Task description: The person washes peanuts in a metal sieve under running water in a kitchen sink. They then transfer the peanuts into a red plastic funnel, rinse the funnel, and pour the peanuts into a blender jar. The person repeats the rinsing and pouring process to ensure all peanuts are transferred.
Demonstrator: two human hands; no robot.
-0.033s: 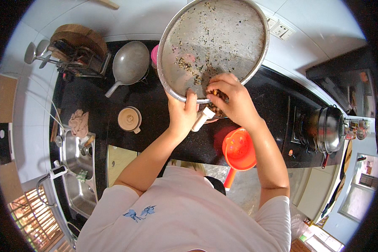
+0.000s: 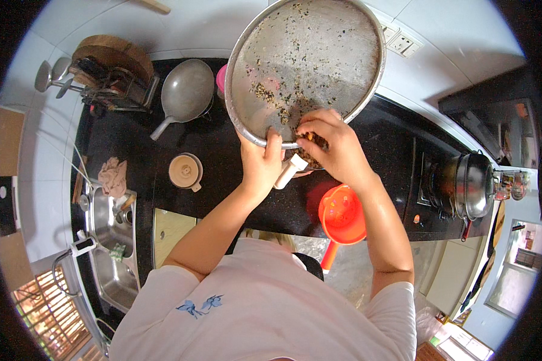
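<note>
A large round metal tray [image 2: 343, 66] stands tilted up in front of me, with dark and pale crumbly bits [image 2: 271, 96] scattered over its face. My left hand [image 2: 262, 157] grips the tray's lower rim, thumb on the inner side. At the same rim, further right, my right hand [image 2: 334, 144] has curled fingers over a heap of brown bits; what lies inside them is hidden. Under the rim sits a container with a white handle [image 2: 290, 171], mostly covered by the tray and hands.
A red-orange dipper [image 2: 343, 216] rests by the counter's front edge near my right forearm. Leftward are a beige cup [image 2: 185, 171], a grey pan [image 2: 188, 90], a cloth [image 2: 112, 176] and a steel sink [image 2: 114, 274]. A lidded pot [image 2: 479, 183] stands far right.
My right hand has shifted very slightly at the tray's lower rim. The tray and left hand look the same.
</note>
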